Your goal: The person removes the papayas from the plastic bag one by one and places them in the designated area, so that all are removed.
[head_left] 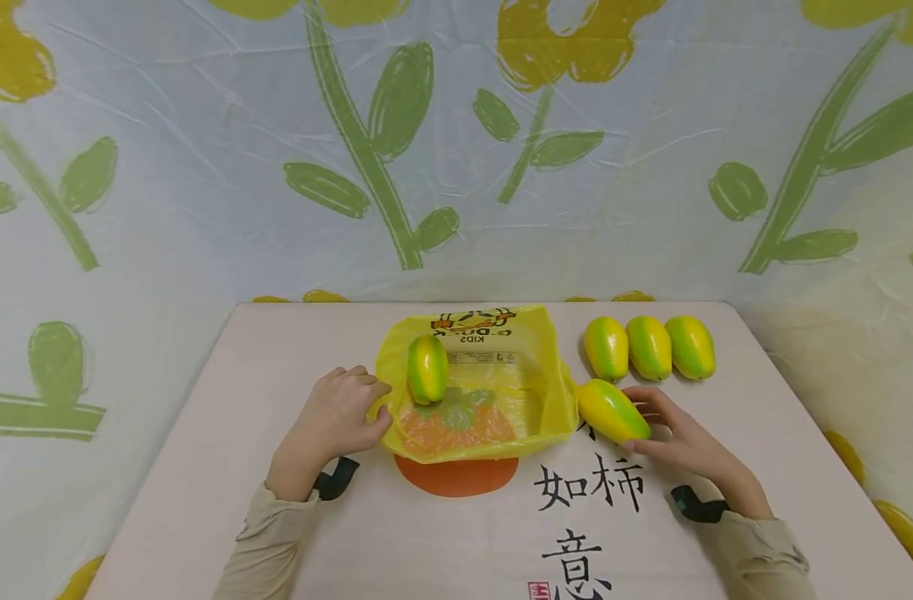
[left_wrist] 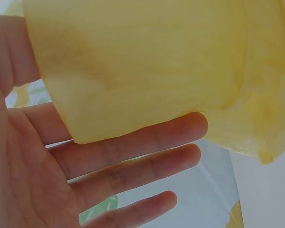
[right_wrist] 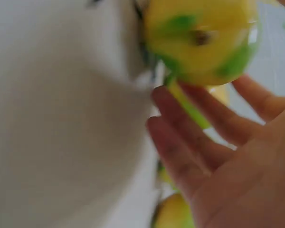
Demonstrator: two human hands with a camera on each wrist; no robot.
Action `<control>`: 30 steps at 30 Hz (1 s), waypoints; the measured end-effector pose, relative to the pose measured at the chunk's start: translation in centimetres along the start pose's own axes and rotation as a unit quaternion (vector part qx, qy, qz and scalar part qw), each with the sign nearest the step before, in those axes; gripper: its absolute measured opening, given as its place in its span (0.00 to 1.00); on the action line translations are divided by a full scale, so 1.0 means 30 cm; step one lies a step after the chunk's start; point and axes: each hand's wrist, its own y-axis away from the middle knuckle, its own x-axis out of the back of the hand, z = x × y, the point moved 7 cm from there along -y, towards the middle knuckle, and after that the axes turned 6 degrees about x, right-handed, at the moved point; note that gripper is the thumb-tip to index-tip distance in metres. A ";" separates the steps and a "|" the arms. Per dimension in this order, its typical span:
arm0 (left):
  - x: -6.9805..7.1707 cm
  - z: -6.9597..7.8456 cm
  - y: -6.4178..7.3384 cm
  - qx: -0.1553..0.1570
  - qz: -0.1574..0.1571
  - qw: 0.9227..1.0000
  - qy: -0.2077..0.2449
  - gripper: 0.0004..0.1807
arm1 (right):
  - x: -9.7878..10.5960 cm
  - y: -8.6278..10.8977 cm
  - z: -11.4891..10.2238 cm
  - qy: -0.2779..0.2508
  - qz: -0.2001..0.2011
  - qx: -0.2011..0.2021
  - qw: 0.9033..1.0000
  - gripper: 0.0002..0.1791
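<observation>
A yellow see-through plastic bag (head_left: 535, 400) lies with its mouth spread towards me, one yellow-green papaya (head_left: 426, 369) inside at the left. At the bag's left edge is my left hand (head_left: 349, 408), thumb and index finger apart. In the left wrist view the bag's film (left_wrist: 133, 71) hides the thumb tip and part of the index finger; the other fingers (left_wrist: 137, 175) are straight. My right hand (head_left: 677, 429) holds a second papaya (head_left: 612, 411) between thumb and fingers, its far end right at the bag's right edge. The right wrist view shows its blunt end (right_wrist: 204, 42), blurred.
Three more papayas stand side by side at the back right, the nearest one (head_left: 606, 348) just behind the held one. The pale table mat (head_left: 426, 542) bears black characters and an orange print partly under the bag. A flower-printed cloth (head_left: 224, 167) rises behind the table.
</observation>
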 end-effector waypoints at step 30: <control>0.002 0.002 0.004 -0.001 0.013 1.000 0.004 0.13 | 0.043 -0.045 -0.057 0.139 0.035 -0.222 0.964 0.41</control>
